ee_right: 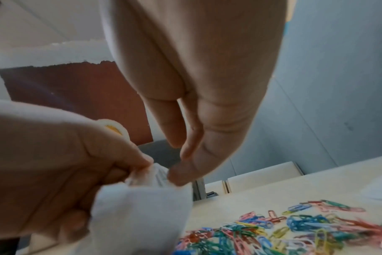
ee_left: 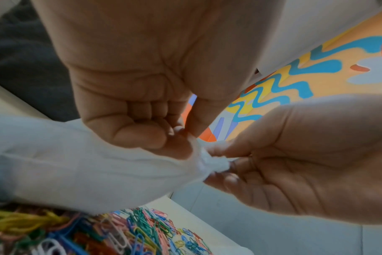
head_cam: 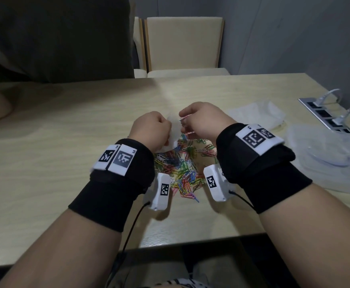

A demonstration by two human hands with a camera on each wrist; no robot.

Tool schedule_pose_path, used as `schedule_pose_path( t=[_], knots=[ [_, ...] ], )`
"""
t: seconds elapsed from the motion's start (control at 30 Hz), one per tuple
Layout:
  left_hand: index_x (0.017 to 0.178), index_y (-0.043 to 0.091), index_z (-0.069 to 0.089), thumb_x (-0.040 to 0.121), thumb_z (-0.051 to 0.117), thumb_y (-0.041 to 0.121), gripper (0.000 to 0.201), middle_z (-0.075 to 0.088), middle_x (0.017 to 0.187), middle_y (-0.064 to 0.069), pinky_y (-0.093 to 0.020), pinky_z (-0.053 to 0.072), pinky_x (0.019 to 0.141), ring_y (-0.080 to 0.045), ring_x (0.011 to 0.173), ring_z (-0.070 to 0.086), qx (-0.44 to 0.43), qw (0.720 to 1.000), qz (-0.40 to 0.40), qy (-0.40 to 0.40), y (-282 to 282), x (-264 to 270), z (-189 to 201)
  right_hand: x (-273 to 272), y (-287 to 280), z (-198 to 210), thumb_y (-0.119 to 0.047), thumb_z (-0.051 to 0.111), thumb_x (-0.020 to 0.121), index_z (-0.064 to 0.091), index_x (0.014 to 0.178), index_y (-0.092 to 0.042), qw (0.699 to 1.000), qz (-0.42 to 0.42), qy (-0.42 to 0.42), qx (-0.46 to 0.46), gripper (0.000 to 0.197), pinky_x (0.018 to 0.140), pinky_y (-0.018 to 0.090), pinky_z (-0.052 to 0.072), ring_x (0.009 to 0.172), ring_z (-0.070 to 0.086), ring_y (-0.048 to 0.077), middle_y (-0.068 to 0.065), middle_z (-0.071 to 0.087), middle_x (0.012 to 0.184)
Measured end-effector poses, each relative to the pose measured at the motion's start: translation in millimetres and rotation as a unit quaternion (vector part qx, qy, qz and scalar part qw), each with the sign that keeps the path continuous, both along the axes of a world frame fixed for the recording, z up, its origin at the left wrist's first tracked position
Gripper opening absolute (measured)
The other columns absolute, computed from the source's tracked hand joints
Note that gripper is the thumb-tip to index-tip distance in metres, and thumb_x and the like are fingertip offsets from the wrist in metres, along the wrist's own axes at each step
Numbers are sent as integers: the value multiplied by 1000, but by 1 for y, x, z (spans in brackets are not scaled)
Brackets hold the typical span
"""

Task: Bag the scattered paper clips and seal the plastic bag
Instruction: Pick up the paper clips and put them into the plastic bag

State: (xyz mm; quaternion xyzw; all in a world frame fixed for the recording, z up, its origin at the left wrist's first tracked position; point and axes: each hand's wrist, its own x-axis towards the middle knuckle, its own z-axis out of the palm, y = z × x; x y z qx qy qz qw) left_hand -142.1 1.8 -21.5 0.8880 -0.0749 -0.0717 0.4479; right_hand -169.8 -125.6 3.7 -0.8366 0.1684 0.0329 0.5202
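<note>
While both hands hover close together above the table [head_cam: 66, 129], the left hand [head_cam: 150, 132] is fisted with its fingers curled round the bag [head_cam: 174, 134], thumb and forefinger pinching the bunched edge. The right hand [head_cam: 203, 121] meets it from the other side; its fingertips [ee_right: 177, 176] touch the same crumpled edge, and the left wrist view shows thumb and fingers nipping that wad of plastic. Some thin, pale pieces seem to sit at the right fingers in the head view, too blurred to tell what they are. Both wrists are bent so the knuckles face away from the person, forearms angled in from the near edge, each with a black wristband [head_cam: 116, 183] bearing white marker tags and a small white camera unit [head_cam: 159, 190] below it.

The bag is whitish, translucent and limp, hanging from the left hand down toward the clips [head_cam: 182, 171]. They lie directly under and between the hands in a loose, many-coloured heap on the pale wooden top, partly hidden by both wrists and the bag.

To the right lie crumpled clear bags [head_cam: 257, 113] and a clear plastic box [head_cam: 325, 159], well apart from the heap. Beyond them is a metal socket strip [head_cam: 323, 115] with white cables plugged in. A beige chair [head_cam: 184, 44] stands at the far side, a dark shape to its left.
</note>
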Motion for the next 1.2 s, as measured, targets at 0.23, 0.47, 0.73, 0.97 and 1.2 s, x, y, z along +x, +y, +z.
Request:
schedule_pose_path(
  t=[0.23,0.47,0.73,0.97,1.2],
  knots=[
    [90,-2,61,98,45,31,38,69,86,-24,-53,55,83,-40,84,66,20,999,12,-45,10,10,-2,-9,-3,-30,-45,61,89,42,141,-15,910,173,96,-364,63,94,37,49,117,55,29,12,51,136],
    [76,8,55,97,46,33,34,68,83,-21,-50,54,83,-38,82,64,33,998,20,-59,11,11,-2,-8,11,-48,-54,69,79,39,142,-26,838,269,125,-459,75,93,44,49,121,48,36,8,42,138],
    [80,5,58,98,45,35,37,69,83,-21,-50,54,84,-38,82,65,38,998,14,-53,11,9,-1,0,8,-51,-3,53,90,63,110,-7,832,250,85,-488,23,67,31,44,74,53,24,11,63,103],
    [85,1,61,96,48,35,38,70,83,-21,-51,55,83,-39,82,65,27,998,18,-47,13,8,1,2,-12,-52,-5,55,89,72,98,-6,867,174,68,-461,19,76,32,55,85,65,25,9,70,90],
    [84,2,62,96,49,34,36,69,84,-20,-51,56,83,-39,83,65,29,999,19,-42,12,9,0,-2,-25,-28,-14,69,85,73,89,-14,967,49,-4,-248,6,77,28,53,84,67,21,3,70,86]
  ],
)
